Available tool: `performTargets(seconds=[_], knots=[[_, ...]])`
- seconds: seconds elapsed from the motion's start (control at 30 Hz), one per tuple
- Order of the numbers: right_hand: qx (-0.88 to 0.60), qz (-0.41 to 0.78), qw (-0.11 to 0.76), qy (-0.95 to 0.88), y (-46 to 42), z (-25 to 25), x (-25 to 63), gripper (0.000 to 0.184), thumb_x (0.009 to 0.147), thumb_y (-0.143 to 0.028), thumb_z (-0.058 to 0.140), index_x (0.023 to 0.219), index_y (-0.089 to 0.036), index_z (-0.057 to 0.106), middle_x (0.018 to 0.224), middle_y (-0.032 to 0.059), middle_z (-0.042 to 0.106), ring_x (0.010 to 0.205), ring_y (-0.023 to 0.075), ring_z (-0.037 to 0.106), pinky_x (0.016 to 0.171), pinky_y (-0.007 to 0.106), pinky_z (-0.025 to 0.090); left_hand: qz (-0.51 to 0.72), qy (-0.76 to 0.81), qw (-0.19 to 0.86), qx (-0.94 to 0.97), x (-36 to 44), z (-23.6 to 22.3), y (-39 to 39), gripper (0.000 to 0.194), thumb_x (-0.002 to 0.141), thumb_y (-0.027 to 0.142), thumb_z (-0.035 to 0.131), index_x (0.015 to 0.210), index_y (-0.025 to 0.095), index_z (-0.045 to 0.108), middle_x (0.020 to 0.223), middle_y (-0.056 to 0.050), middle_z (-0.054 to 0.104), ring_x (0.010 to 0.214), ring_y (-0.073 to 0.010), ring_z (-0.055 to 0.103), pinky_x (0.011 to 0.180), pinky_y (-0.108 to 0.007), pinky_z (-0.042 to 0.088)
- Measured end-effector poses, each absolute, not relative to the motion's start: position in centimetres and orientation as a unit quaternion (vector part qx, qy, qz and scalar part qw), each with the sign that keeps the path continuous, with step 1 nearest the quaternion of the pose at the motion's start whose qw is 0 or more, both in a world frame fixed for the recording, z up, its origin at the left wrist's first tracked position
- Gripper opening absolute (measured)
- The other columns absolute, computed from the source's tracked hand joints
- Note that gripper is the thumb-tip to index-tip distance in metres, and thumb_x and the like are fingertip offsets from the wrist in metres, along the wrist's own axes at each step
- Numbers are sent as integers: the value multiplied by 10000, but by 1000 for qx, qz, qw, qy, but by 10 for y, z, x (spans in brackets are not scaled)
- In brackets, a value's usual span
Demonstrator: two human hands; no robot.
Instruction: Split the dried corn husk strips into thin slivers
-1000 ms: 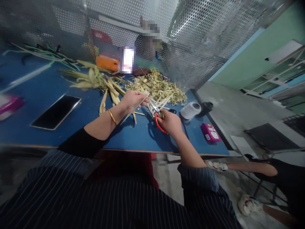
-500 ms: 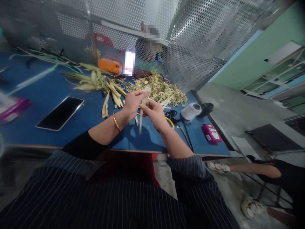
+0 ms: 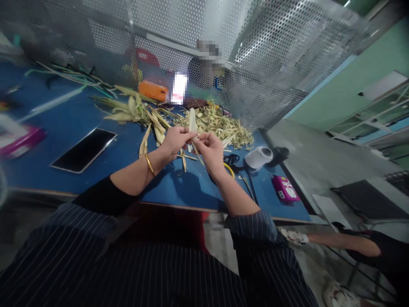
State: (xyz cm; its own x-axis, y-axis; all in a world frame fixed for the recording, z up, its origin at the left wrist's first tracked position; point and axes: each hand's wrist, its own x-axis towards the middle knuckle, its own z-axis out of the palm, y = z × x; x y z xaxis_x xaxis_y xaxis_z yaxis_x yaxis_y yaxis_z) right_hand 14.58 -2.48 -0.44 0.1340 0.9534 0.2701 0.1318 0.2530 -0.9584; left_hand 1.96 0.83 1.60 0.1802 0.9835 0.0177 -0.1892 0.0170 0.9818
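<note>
Between my two hands is a pale strip of dried corn husk, its broad end up and a thin tail hanging down to the right. My left hand pinches it from the left, thumb on the strip. Fingers of my right hand pinch it lower, from the right. Just behind my hands lies a heap of shredded husk. To the left of that is a bundle of whole dried husks. On the table below my hands sits a small crossed husk piece.
A black-screened phone lies left on the blue table. At right are a white thread cone, a black cone and a purple packet. A lit phone leans by an orange pouch. A perforated metal screen stands behind.
The husk strip has turned more upright, with its tail swung to the right. The crossed husk piece below shows more fully. My view has shifted slightly.
</note>
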Motion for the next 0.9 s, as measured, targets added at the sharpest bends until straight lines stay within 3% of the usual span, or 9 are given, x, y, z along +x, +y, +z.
performTargets(seconds=[0.27, 0.37, 0.47, 0.63, 0.9], knots=[[-473, 354, 500, -633, -27, -9, 150, 253, 881, -473, 528, 966, -234, 538, 849, 5, 630, 644, 108, 617, 625, 262, 519, 553, 423, 598, 398, 7, 0, 20, 132, 703, 204, 750, 673, 127, 646, 641, -2, 571, 524, -64, 478, 479, -209, 388], [-489, 451, 455, -592, -29, -14, 149, 318, 841, -533, 564, 928, -228, 547, 799, 7, 652, 588, 113, 614, 547, 254, 496, 565, 424, 585, 398, 10, -2, 18, 153, 721, 215, 745, 655, 136, 632, 639, -4, 570, 526, -65, 471, 470, -205, 372], [-492, 494, 455, -554, -30, -16, 147, 304, 763, -487, 661, 825, -207, 562, 688, -3, 659, 505, 105, 583, 488, 240, 461, 554, 425, 576, 425, 14, -3, 13, 119, 725, 201, 736, 673, 135, 651, 646, -4, 591, 532, -63, 484, 479, -199, 371], [-486, 461, 505, -545, -27, -16, 150, 241, 761, -420, 660, 761, -199, 564, 611, -22, 636, 468, 97, 565, 483, 240, 457, 494, 420, 588, 484, 17, -5, 8, 73, 728, 161, 701, 678, 116, 670, 625, -13, 601, 513, -69, 505, 497, -210, 397], [-493, 370, 481, -623, -20, -25, 162, 300, 849, -476, 582, 711, -214, 536, 531, -49, 537, 442, 100, 500, 487, 245, 407, 500, 422, 579, 486, 21, -4, 4, 170, 681, 244, 759, 615, 119, 664, 566, 1, 584, 504, -64, 487, 478, -190, 370]])
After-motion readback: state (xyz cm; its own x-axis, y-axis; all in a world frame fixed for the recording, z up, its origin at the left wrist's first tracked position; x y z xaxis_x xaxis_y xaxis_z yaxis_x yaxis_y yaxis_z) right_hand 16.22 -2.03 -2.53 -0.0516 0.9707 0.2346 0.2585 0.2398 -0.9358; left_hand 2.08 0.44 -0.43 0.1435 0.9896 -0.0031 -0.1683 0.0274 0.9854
